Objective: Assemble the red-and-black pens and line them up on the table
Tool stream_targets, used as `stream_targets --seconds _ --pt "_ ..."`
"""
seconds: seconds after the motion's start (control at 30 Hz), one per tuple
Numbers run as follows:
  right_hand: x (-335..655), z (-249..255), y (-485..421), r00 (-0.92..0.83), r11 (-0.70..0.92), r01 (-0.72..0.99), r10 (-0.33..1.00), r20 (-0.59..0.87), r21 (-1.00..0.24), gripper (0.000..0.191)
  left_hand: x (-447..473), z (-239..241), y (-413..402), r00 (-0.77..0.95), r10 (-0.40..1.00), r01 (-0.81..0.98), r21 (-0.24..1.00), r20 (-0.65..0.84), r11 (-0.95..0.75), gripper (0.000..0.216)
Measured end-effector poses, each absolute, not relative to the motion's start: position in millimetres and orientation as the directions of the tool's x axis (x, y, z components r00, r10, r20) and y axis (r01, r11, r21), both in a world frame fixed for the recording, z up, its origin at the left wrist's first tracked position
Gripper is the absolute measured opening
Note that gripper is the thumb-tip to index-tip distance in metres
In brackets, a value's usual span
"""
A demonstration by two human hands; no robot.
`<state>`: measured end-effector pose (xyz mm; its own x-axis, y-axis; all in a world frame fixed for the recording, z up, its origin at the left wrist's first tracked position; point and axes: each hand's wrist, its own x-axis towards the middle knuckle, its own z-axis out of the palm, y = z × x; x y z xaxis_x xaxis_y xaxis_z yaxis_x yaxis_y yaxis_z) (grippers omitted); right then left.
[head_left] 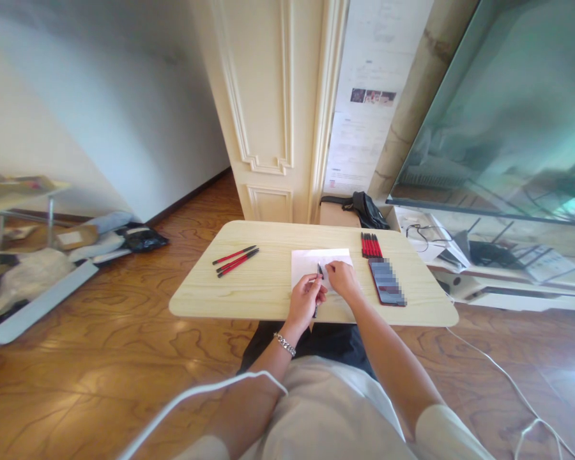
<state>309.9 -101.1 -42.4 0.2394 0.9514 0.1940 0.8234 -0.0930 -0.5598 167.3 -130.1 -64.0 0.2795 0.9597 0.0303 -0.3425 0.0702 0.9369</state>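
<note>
Clutter of bags and boards (52, 268) lies on the wooden floor, far out at nine o'clock from the pale wooden table (268, 287). On the tabletop, at about ten o'clock from the hands, three pens (236, 259), red and black, lie loosely side by side, well apart from everything else. Near the table's front edge the left hand (305, 301), with a bracelet (285, 345) on its wrist, has its fingers curled together and pinches a dark pen (317, 291) that stands nearly upright in the view, its lower end reaching past the table edge toward six o'clock. The pen's upper end sits over a white sheet of paper (311, 260), which lies flat at twelve o'clock from the hands. Just beside it, at two o'clock from the left hand, the right hand (344, 279) rests on the sheet with its fingers bent and drawn together, their tips meeting the pen's top; whether they actually grip it is too small to tell. At three o'clock from that hand lies a phone (387, 282), and at its twelve o'clock a tidy row of red pens (371, 245). Behind the table's far edge, a black bag (365, 209) slumps against the doorway.
</note>
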Motion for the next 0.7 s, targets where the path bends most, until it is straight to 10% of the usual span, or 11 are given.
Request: stream_targets --seconds 0.17,0.4,0.7 --pt "306.3 -36.9 -115.1 0.123 0.090 0.455 0.979 0.162 -0.886 0.032 168.5 -65.6 -128.5 0.289 0.957 -0.357 0.932 0.042 0.067 0.039" --pt "312.7 -22.5 -107.4 0.213 0.128 0.195 0.962 0.170 -0.972 0.033 168.2 -65.7 -129.6 0.336 0.941 -0.331 0.941 0.045 0.073 0.040" --pt "335.5 -41.1 -81.6 0.333 -0.224 0.794 0.938 0.096 -0.565 0.024 167.0 -64.2 -129.1 0.339 0.941 -0.372 0.920 0.013 0.121 0.039"
